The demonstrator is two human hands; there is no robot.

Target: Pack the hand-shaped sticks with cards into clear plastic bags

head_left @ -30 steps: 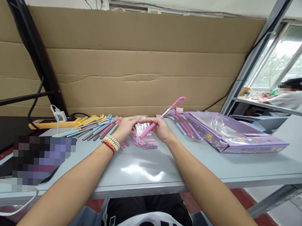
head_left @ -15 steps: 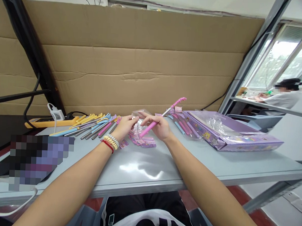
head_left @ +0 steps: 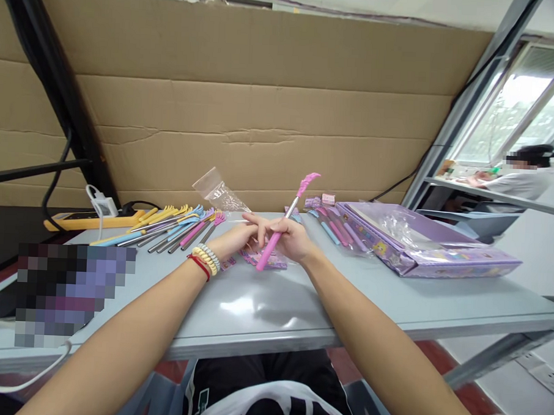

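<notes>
My right hand is closed around a pink back scratcher, its metal rod and claw end slanting up and to the right. My left hand is closed on a clear plastic bag, which sticks out beyond the fingers to the upper left. The fingertips of both hands meet, and the exact grip on the bag is partly hidden. Beneath them lie small pink printed cards. Left of my left hand, several back scratchers in yellow, blue, purple and pink lie in a loose row.
Bagged back scratchers lie to the right, beside a purple box topped with clear plastic. A yellow tool and a white plug adapter sit at the back left. Cardboard walls the rear. Another person sits far right.
The plastic bag has swung from between my hands to the upper left, extended now. The back scratcher has shifted slightly left and stands steeper. My hands have come together.
</notes>
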